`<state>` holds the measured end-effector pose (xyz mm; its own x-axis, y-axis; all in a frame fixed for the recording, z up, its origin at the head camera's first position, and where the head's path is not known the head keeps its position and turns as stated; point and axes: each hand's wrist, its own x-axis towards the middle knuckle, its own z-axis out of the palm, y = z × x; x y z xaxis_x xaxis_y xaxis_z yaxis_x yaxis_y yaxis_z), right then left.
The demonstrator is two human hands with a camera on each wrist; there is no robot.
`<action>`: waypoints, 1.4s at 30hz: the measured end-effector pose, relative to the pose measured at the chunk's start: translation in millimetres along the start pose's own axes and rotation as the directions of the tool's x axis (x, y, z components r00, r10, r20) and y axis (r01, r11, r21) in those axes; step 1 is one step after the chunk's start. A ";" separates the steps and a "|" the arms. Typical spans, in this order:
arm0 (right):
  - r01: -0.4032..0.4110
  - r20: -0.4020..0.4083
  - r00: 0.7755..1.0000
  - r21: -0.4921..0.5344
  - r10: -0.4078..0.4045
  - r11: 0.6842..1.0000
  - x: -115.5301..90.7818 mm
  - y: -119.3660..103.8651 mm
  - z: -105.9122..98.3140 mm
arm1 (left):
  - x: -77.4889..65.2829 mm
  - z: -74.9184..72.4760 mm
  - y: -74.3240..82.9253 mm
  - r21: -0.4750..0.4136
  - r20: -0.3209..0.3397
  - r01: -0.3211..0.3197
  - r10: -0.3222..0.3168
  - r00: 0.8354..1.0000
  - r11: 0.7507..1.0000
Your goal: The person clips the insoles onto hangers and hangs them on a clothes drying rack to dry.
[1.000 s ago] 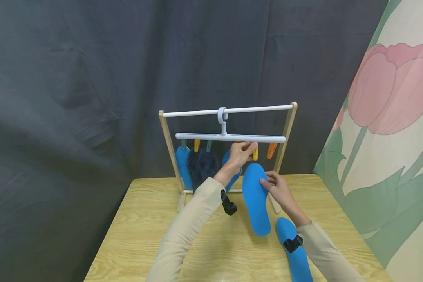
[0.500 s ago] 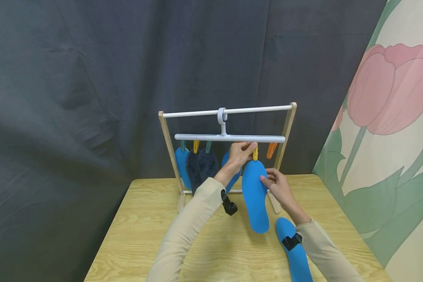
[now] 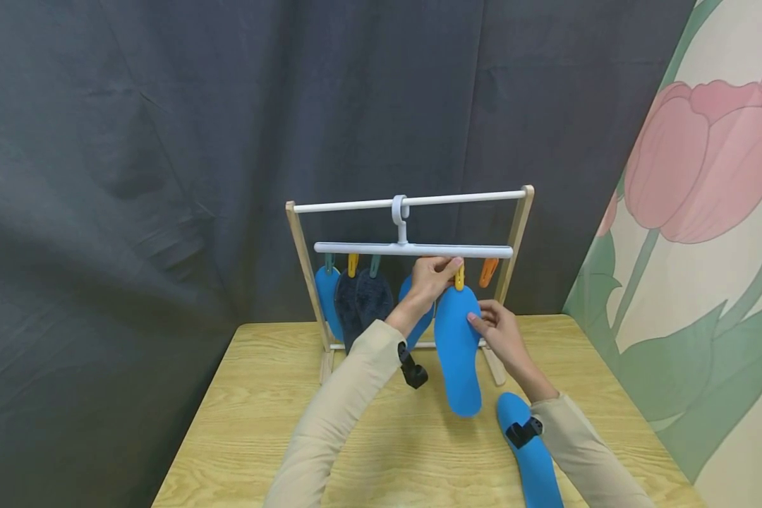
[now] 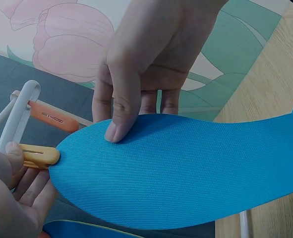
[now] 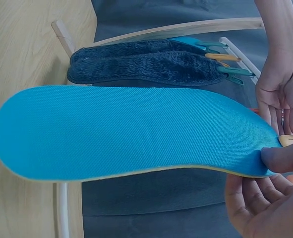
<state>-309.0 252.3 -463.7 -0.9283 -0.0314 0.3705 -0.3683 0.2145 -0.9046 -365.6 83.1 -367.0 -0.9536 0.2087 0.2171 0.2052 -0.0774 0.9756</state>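
In the head view my left hand (image 3: 433, 279) pinches a yellow clip (image 3: 460, 275) under the pale blue hanger (image 3: 355, 248). My right hand (image 3: 498, 330) holds a blue insole (image 3: 458, 353) by its right edge, thumb in front and fingers behind. The insole hangs upright, its rounded top end right at the clip's tip. In the left wrist view the yellow clip (image 4: 41, 155) meets the insole's end (image 4: 146, 168), and the right thumb presses its face. Seen from the right wrist, the whole insole (image 5: 126, 131) stretches out from the right hand (image 5: 270, 198).
Another blue insole (image 3: 533, 458) lies on the wooden table (image 3: 260, 423) below the right forearm. Dark fuzzy insoles (image 3: 375, 300) and a blue one (image 3: 329, 300) hang from clips on the left. An orange clip (image 3: 489, 271) hangs at the right, near the wooden stand (image 3: 521, 229).
My right hand has raised the blue insole slightly, so its top end has come up from below the yellow clip to the clip's tip. The left hand has stayed at the clip.
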 end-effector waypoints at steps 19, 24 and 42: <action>-0.123 -0.025 0.992 -0.146 0.120 0.982 -3.4 -60.4 12.4 | 1.9 -2.1 -2.6 0.172 -0.030 -0.021 0.026 0.999 0.985; -0.152 -0.029 0.988 -0.120 0.149 0.981 -5.8 -75.2 14.8 | 2.3 -2.9 -3.3 0.176 -0.017 -0.016 0.020 1.000 0.984; -0.182 -0.038 0.983 -0.089 0.179 0.979 1.2 -49.6 12.0 | -1.1 -4.3 -4.9 0.177 0.031 -0.040 0.035 0.999 0.983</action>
<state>-292.5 229.9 -420.9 -0.9766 0.0448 0.2105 -0.1876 0.3023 -0.9346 -366.6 79.1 -372.1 -0.9384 0.2358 0.2525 0.2794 0.0881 0.9561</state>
